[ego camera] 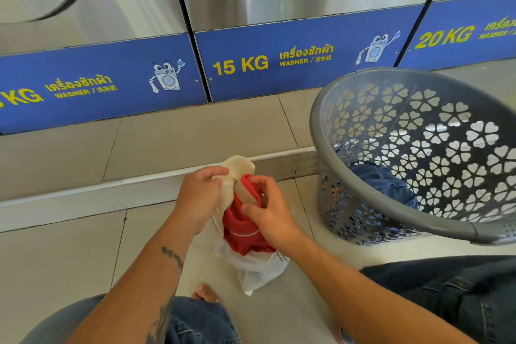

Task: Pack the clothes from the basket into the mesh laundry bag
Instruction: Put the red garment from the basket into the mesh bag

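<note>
A white mesh laundry bag (259,268) rests on the tiled floor in front of me, its mouth held up. My left hand (199,198) grips the bag's cream rim. A red garment (245,234) sits partly inside the bag, and my right hand (268,209) is closed on its upper edge. To the right stands a grey perforated laundry basket (418,220), tilted toward me, with blue clothes (382,181) lying in its bottom.
A row of steel washing machines with blue panels (279,61) stands behind a raised tiled step (167,142). My knees in denim (460,296) frame the lower edge, and a bare foot (205,292) shows below the bag.
</note>
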